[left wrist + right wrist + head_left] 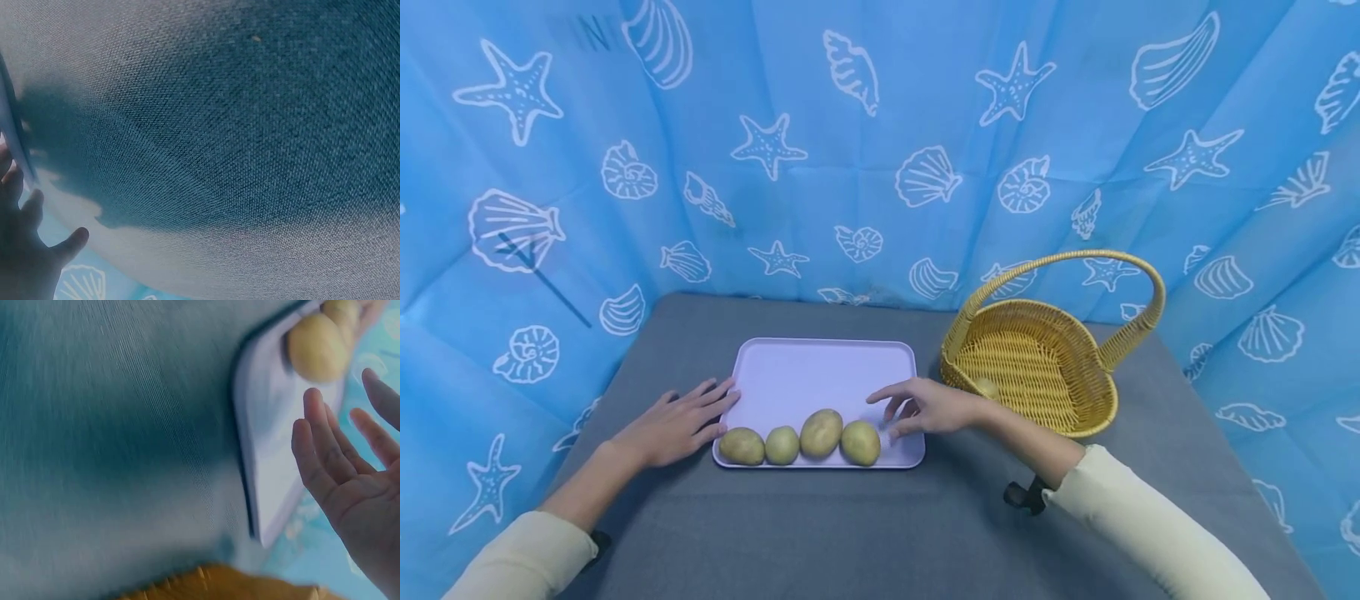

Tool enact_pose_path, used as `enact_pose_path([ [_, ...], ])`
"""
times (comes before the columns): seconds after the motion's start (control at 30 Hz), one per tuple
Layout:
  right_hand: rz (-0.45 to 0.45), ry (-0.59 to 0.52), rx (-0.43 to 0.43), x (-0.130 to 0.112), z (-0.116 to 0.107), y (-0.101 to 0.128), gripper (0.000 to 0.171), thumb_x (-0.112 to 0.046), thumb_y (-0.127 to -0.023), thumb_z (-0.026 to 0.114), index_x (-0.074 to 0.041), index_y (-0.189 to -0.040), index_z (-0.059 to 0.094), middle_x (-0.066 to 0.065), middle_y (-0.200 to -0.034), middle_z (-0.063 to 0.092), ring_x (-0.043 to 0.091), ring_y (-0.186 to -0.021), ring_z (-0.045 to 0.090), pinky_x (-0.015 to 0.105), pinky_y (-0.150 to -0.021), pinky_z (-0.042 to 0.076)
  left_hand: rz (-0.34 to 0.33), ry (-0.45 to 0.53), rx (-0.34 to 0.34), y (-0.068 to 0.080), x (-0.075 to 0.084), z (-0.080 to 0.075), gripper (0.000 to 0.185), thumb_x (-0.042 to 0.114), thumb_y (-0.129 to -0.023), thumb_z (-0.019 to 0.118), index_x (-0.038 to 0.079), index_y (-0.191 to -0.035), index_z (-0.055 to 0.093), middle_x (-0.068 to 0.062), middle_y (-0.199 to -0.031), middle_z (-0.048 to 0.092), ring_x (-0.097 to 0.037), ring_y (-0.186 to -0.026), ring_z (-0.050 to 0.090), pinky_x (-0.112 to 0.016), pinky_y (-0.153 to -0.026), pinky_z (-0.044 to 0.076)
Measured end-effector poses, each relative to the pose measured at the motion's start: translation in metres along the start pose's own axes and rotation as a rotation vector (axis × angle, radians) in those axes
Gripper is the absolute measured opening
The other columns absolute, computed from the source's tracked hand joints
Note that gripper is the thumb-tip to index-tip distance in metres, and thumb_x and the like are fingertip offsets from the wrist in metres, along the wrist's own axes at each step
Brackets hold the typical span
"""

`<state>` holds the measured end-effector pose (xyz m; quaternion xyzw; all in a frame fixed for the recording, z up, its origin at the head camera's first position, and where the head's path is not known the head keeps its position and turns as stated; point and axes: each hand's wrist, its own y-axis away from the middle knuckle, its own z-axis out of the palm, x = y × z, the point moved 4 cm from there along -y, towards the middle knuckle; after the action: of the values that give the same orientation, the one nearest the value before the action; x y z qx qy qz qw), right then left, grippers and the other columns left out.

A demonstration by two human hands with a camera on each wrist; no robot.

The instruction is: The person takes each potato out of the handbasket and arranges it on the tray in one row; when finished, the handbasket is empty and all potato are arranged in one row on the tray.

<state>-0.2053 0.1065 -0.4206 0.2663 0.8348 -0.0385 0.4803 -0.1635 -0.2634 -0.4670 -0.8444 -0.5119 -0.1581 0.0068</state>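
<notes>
A row of several potatoes (822, 433) lies along the near edge of a pale lilac tray (820, 367). My left hand (681, 423) is at the tray's left edge, fingers spread and fingertips right at the rim. Over the tray's right part is my right hand (936, 406), its fingers loosely bent and nothing held, beside the rightmost potato (861, 442). In the right wrist view that hand (356, 481) shows its palm, with a potato (317, 349) beyond the fingertips. To the right stands a yellow wicker basket (1101, 408); a potato (988, 388) shows inside it, partly hidden.
The basket's tall arched handle (1067, 255) rises above its rim. A grey cloth (820, 533) covers the table. Behind hangs a blue curtain (865, 83) with white shells and starfish. My right forearm (1037, 442) passes in front of the basket's near side.
</notes>
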Motion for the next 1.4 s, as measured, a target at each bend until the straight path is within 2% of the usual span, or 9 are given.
enact_pose_path([
  [0.13,0.004,-0.020,0.032,-0.005,-0.026,0.019,0.055,-0.004,-0.090,0.071,0.007,-0.139,0.050,0.025,-0.116,0.064,0.036,-0.104,0.067,0.037,-0.088,0.056,0.001,-0.003,-0.001,-0.001,0.001,0.000,0.061,0.049,-0.104,0.045,0.014,-0.154,0.039,-0.011,-0.161,0.030,-0.043,-0.146,0.025,-0.077,-0.105,0.020],
  [0.33,0.074,-0.037,0.103,-0.009,-0.067,0.051,0.060,-0.010,-0.089,0.074,0.002,-0.143,0.049,0.015,-0.124,0.064,0.038,-0.115,0.061,0.045,-0.095,0.053,0.001,0.007,-0.003,0.001,0.003,-0.002,0.062,0.049,-0.103,0.045,0.014,-0.154,0.040,-0.012,-0.161,0.030,-0.043,-0.146,0.025,-0.077,-0.105,0.020],
  [0.43,0.103,-0.051,0.098,-0.007,-0.083,0.066,0.061,-0.014,-0.090,0.074,0.002,-0.143,0.048,0.018,-0.131,0.061,0.039,-0.121,0.058,0.049,-0.099,0.050,0.003,0.006,-0.003,0.001,0.002,-0.003,0.061,0.048,-0.103,0.046,0.013,-0.154,0.039,-0.012,-0.161,0.030,-0.043,-0.146,0.025,-0.078,-0.105,0.020],
  [0.6,0.122,-0.046,0.051,0.006,-0.102,0.083,0.059,-0.012,-0.092,0.071,0.004,-0.144,0.047,0.023,-0.141,0.054,0.040,-0.130,0.051,0.059,-0.107,0.038,0.008,-0.005,0.000,0.002,0.001,-0.004,0.061,0.047,-0.104,0.046,0.013,-0.154,0.039,-0.013,-0.161,0.030,-0.044,-0.146,0.025,-0.077,-0.105,0.021],
  [0.83,0.260,-0.093,-0.036,0.039,-0.112,0.098,0.057,-0.007,-0.093,0.067,0.005,-0.145,0.045,0.022,-0.148,0.048,0.043,-0.140,0.039,0.059,-0.114,0.028,0.021,0.005,0.016,0.001,0.001,-0.002,0.059,0.042,-0.103,0.050,0.012,-0.152,0.041,-0.014,-0.160,0.032,-0.045,-0.145,0.027,-0.078,-0.104,0.021],
  [1.03,0.317,-0.147,-0.059,0.057,-0.116,0.102,0.062,-0.005,-0.094,0.064,0.010,-0.148,0.035,0.027,-0.151,0.040,0.047,-0.139,0.037,0.051,-0.111,0.037,0.008,0.001,0.008,0.000,0.001,0.000,0.059,0.044,-0.104,0.048,0.013,-0.153,0.040,-0.013,-0.160,0.031,-0.044,-0.146,0.025,-0.077,-0.105,0.020],
  [1.2,0.452,-0.233,-0.089,0.072,-0.114,0.104,0.064,-0.007,-0.096,0.063,0.007,-0.150,0.032,0.027,-0.154,0.035,0.044,-0.141,0.036,0.052,-0.106,0.043,0.005,-0.010,0.004,0.000,0.000,0.000,0.060,0.046,-0.104,0.046,0.013,-0.153,0.040,-0.013,-0.161,0.031,-0.043,-0.146,0.026,-0.077,-0.105,0.021],
  [1.3,0.510,-0.261,-0.094,0.076,-0.112,0.104,0.066,-0.010,-0.096,0.065,0.005,-0.152,0.032,0.027,-0.156,0.033,0.042,-0.140,0.038,0.053,-0.104,0.045,0.003,-0.007,0.004,0.000,0.001,0.000,0.059,0.045,-0.104,0.047,0.013,-0.153,0.040,-0.012,-0.161,0.031,-0.043,-0.146,0.025,-0.077,-0.105,0.021],
  [1.4,0.551,-0.275,-0.086,0.079,-0.109,0.104,0.067,-0.012,-0.094,0.068,0.001,-0.152,0.035,0.027,-0.152,0.038,0.039,-0.133,0.047,0.053,-0.101,0.047,0.002,-0.003,0.003,0.000,0.001,0.000,0.059,0.046,-0.104,0.046,0.014,-0.153,0.040,-0.012,-0.161,0.031,-0.043,-0.146,0.025,-0.077,-0.105,0.021],
])
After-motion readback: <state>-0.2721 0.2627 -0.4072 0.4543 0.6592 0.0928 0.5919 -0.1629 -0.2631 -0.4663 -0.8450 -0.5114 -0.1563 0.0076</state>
